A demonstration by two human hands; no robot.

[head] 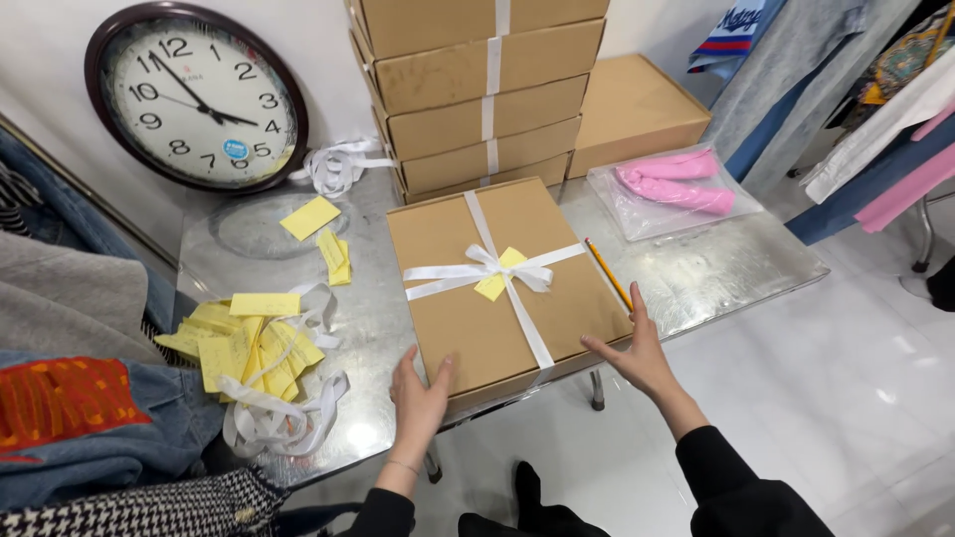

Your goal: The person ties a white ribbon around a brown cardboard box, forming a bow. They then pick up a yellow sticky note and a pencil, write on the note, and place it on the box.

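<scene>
Flat brown cardboard box point(502, 288), centre of the frame, lying on a metal table point(716, 273) with its near edge overhanging the table's front rim. The box appears finished as a package: it is closed, a white ribbon point(484, 267) crosses it lengthwise and crosswise and is tied in a bow at the middle, and a small yellow tag point(494, 281) is tucked under the knot. What remains, judging from the grip, is only handling of the tied box. The left hand point(420, 398), lower centre, is open and pressed against the near left corner, thumb on the top face; the right hand point(639, 356), lower right of centre, is likewise open, fingers spread along the near right edge. Neither hand is closed round anything. Just beside the box's right edge lies a yellow pencil point(608, 272). Above the box, at upper centre, rises a stack of like boxes point(477, 89), each banded with white ribbon, and to its right a single plain box point(632, 109) without ribbon. At right of centre, a clear plastic bag point(671, 189) holds folded pink cloth. At left, loose yellow slips point(249, 338) and spare ribbon lengths point(284, 418) are scattered across the table. A round wall clock point(199, 94) leans at upper left; garments occupy the frame's left and upper right margins.
</scene>
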